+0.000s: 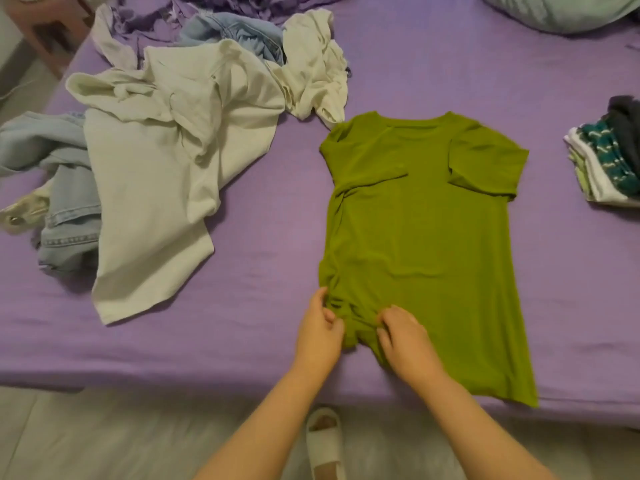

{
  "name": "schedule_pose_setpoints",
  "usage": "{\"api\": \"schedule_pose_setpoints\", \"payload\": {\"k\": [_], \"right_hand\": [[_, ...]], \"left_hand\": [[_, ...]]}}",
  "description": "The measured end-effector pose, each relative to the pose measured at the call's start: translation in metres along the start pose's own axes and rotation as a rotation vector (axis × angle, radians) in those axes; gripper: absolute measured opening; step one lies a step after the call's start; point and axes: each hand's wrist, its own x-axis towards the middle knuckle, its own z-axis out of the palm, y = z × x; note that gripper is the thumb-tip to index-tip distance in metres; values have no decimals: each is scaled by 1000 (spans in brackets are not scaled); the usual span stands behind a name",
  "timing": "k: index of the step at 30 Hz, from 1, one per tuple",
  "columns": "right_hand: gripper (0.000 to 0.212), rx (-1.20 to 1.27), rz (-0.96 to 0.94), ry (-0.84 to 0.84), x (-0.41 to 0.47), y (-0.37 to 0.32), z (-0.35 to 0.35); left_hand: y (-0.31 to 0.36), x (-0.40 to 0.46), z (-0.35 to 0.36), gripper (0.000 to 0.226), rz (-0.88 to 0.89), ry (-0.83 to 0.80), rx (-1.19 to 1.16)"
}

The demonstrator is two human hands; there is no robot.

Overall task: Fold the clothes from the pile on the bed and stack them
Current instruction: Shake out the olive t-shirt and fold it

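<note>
The green T-shirt (426, 244) was laid flat on the purple bed (263, 271), neckline away from the person, right sleeve already turned in over the chest and the left side partly folded inward along a wrinkled edge. The near left corner of the hem was bunched, and it was there that both hands were seen at work: the left hand (320, 329) was pinching the gathered fabric at the outer edge, fingers curled onto it, while the right hand (403, 341) was gripping the same bunch just beside it, fingers tucked into the cloth. So the shirt was judged to be mid-fold, the side folds begun but the lengthwise fold not yet made. Over on the far right edge of the bed, a small stack of folded clothes (602, 168) was visible, dark, teal-patterned and white pieces layered together, so some of the job could be counted as done. Plenty was left, though: to the left, well apart from the shirt, the pile (180, 133) was sprawled across the bed, with a cream garment (156, 202) spread on top, light blue jeans (69, 216) underneath and beside it, and more pale and lilac pieces crumpled behind. By that showing, the task was judged to be well short of finished.
</note>
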Motion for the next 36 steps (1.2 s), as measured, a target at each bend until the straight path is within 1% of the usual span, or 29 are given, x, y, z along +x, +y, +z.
{"api": "schedule_pose_setpoints", "payload": {"k": [2, 3, 4, 6, 7, 10, 11, 13, 14, 15, 16, 18, 19, 21, 23, 26, 28, 29, 30, 31, 33, 34, 36], "right_hand": [[17, 36, 48, 59, -3, -1, -10], [19, 53, 58, 88, -5, -2, -12], [22, 64, 53, 117, -6, -4, -13], [32, 69, 11, 135, -9, -8, -11], [40, 55, -20, 111, -11, -9, -8], [62, -88, -123, -65, -20, -7, 12], [66, -157, -150, -116, -23, -6, 19], [67, -252, -174, -131, -26, -5, 31], [63, -262, -167, -104, -25, -5, 34], [61, -256, -155, -71, -24, -6, 36], [59, -247, -144, -41, -23, -5, 36], [59, -260, -156, -7, -22, -3, 36], [58, -278, -166, 1, -22, -1, 35], [56, -316, -167, 17, -23, 4, 34], [53, -350, -192, 12, -25, 9, 30], [49, -298, -255, -90, -29, 18, 21], [39, -257, -311, -126, -38, 25, 17], [34, -207, -316, -112, -43, 29, 18], [31, -129, -293, -90, -48, 31, 18], [29, -32, -248, -63, -52, 34, 19], [27, 125, -125, 11, -54, 42, 15], [26, 137, -61, 53, -54, 49, 11], [26, 51, 60, 164, -53, 67, 1]], "left_hand": [[1, -1, -17, 54, -55, 10, -170], [0, -3, -25, 56, -80, -4, -201], [-2, -5, -32, 58, -87, -11, -181], [-8, -7, -42, 58, -34, 24, 25], [-12, -8, -44, 58, 14, 41, 135], [-22, -13, -38, 57, 85, 8, 339], [-25, -14, -35, 54, 112, 29, 446], [-32, -15, -29, 41, 246, 79, 659], [-32, -15, -26, 34, 323, 76, 698], [-32, -15, -23, 32, 385, 48, 722], [-33, -14, -20, 36, 435, 1, 767], [-37, -13, -14, 42, 480, -106, 962], [-40, -13, -14, 40, 472, -141, 1053], [-46, -11, -19, 35, 418, -196, 1051], [-50, -10, -30, 42, 391, -287, 977], [-49, -9, -49, 51, 381, -421, 965], [-43, -11, -56, 47, 336, -512, 1005], [-39, -14, -57, 40, 313, -532, 1051], [-35, -15, -56, 35, 295, -535, 1095], [-30, -17, -53, 37, 277, -511, 1112], [-19, -19, -42, 39, 304, -410, 1092], [-14, -18, -32, 37, 353, -375, 1069], [-1, -14, -7, 37, 438, -372, 1000]]}}
